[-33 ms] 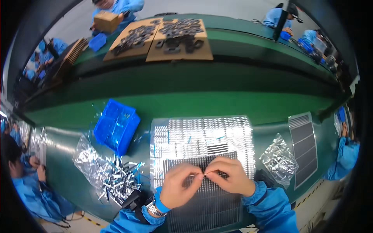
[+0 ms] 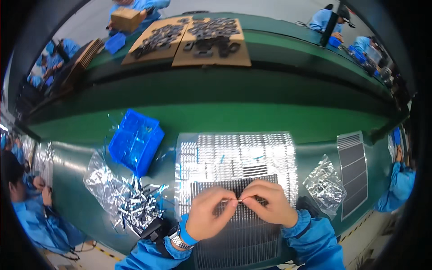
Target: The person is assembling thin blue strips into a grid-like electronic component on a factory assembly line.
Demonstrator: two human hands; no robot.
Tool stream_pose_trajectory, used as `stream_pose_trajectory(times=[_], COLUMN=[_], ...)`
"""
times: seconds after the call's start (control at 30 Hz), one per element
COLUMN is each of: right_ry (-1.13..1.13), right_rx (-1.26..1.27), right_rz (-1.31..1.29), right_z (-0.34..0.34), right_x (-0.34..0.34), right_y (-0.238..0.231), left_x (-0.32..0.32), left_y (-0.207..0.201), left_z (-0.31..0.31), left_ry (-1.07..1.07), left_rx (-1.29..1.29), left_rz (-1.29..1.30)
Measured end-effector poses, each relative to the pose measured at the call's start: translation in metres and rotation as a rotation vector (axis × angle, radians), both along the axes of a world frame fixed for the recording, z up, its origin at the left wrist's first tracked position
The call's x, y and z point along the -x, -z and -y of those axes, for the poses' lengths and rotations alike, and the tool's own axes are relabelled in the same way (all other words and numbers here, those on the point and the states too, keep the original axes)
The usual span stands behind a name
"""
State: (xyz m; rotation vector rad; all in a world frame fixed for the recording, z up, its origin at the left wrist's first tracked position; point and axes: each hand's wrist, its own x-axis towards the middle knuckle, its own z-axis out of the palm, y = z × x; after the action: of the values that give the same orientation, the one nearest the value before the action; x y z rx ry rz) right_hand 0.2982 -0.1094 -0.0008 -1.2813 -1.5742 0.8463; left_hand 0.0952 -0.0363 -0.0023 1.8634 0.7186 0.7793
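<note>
My left hand (image 2: 210, 215) and my right hand (image 2: 270, 206) meet fingertip to fingertip, thumb and forefinger pinched on each. Between them runs a small thin strip (image 2: 239, 200), mostly covered by the fingers; its exact kind is too small to tell. Both hands are above a dark sheet with rows of narrow strips (image 2: 234, 247). That sheet lies over the near part of a shiny silver sheet (image 2: 220, 146) in a clear film, marked with rows of small dark pieces and bits of blue. A metal watch and a blue band circle my left wrist.
Left of the sheets are a blue plastic bin (image 2: 139, 148), a heap of silver and blue strips (image 2: 139, 204) and a clear bag (image 2: 101, 177). On the right lie another crinkled bag (image 2: 325, 186) and a dark panelled sheet (image 2: 353, 175). Cardboard with dark parts (image 2: 211, 54) and co-workers are beyond.
The view has shifted very slightly. Both hands keep the same pinch, and the things on the table stay where they were.
</note>
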Motion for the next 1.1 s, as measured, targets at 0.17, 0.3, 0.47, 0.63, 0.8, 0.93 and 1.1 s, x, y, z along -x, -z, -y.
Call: stream_pose_trajectory(times=[0.17, 0.3, 0.47, 0.63, 0.8, 0.93, 1.1], right_ry=[-0.002, 0.011, 0.018, 0.002, 0.018, -0.012, -0.03], right_rx=[0.041, 0.042, 0.054, 0.035, 0.049, 0.057, 0.059], right_rz=[0.027, 0.064, 0.091, 0.08, 0.11, 0.048, 0.017], right_z=[-0.001, 0.002, 0.004, -0.001, 0.002, 0.002, 0.0], right_x=[0.006, 0.007, 0.001, 0.004, 0.0, 0.003, 0.006], right_y=[0.001, 0.001, 0.0, 0.0, -0.001, -0.001, -0.003], left_x=[0.009, 0.009, 0.005, 0.007, 0.004, 0.006, 0.008], left_y=[0.006, 0.009, 0.007, 0.007, 0.01, 0.008, 0.004], left_z=[-0.003, 0.0, -0.001, -0.001, -0.002, -0.002, 0.0], left_ry=[0.013, 0.031, 0.045, 0.014, 0.042, 0.057, 0.041], left_rx=[0.063, 0.031, 0.03, 0.039, 0.058, 0.123, 0.145], left_rz=[0.029, 0.049, 0.057, 0.078, 0.099, 0.096, 0.081])
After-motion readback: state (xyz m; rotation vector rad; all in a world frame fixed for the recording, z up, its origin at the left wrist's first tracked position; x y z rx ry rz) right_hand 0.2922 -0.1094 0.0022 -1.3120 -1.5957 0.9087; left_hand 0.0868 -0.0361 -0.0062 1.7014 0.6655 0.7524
